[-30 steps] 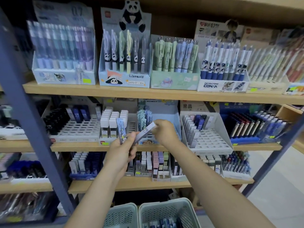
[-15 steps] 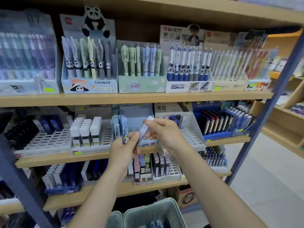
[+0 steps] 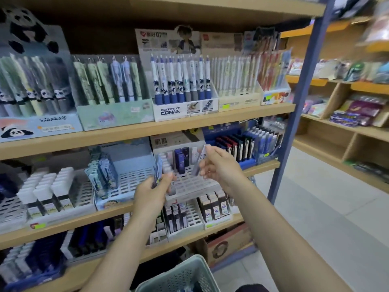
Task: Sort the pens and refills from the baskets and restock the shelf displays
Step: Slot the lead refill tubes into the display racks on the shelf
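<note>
Holding refill case (image 3: 200, 160) in right hand (image 3: 219, 165), left hand (image 3: 151, 191) gripping refill packs (image 3: 158, 172)

The shelf boards (image 3: 147, 127) are pale wood, their upright (image 3: 294, 114) blue-grey. Left of the white-and-navy Conan pens (image 3: 181, 81) stand mint and pale-blue pens (image 3: 109, 79), then pastel panda-print pens (image 3: 31, 85). Below the Conan pens, the right hand's (image 3: 219, 167) refill case (image 3: 200, 160) is clear with a dark end. The basket (image 3: 183, 275) is pale teal mesh.

Right hand (image 3: 219, 165): pinches a refill case (image 3: 200, 161) before the slotted tray (image 3: 189, 184).
Left hand (image 3: 152, 191): grips refill packs (image 3: 158, 171).
</note>
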`<move>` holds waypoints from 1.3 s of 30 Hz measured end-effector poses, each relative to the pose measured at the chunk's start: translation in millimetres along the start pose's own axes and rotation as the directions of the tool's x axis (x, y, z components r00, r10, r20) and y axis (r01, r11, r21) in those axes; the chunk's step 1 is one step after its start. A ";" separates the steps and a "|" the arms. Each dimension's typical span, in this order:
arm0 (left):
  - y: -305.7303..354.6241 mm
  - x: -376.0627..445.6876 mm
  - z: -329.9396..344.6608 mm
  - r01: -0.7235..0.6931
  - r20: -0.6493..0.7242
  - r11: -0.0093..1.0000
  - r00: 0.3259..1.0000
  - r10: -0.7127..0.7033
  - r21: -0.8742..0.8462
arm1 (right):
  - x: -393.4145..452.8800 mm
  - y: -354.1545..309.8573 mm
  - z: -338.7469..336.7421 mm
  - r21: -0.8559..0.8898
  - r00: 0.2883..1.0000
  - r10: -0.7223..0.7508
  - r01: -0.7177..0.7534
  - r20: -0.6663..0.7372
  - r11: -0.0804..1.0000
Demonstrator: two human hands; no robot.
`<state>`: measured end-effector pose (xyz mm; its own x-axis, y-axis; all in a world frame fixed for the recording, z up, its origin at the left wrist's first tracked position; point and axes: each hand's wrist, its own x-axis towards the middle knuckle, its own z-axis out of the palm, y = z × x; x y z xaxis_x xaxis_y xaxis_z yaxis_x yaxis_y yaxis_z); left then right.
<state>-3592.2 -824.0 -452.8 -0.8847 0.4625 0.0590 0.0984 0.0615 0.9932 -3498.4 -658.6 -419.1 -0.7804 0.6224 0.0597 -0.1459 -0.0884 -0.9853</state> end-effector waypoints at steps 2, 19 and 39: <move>-2.7 1.0 4.1 0.005 0.029 1.000 1.000 -0.005 -0.003 | 10.5 4.5 -7.5 0.008 1.000 0.008 -0.008 -0.022 1.000; -12.9 19.0 -1.3 0.012 0.134 0.996 0.991 0.000 -0.086 | 77.0 36.7 -12.6 -0.081 0.991 0.121 -0.125 -0.056 0.989; -13.7 19.6 -3.4 0.008 0.175 0.990 0.984 0.016 -0.138 | 98.4 45.6 10.0 -0.111 0.957 0.067 -0.102 -0.283 0.988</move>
<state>-3612.4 -818.8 -465.0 -0.7893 0.6114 0.0568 0.0272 -0.0576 0.9980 -3587.9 -609.2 -456.5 -0.5846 0.8095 -0.0544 0.0033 -0.0647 -0.9979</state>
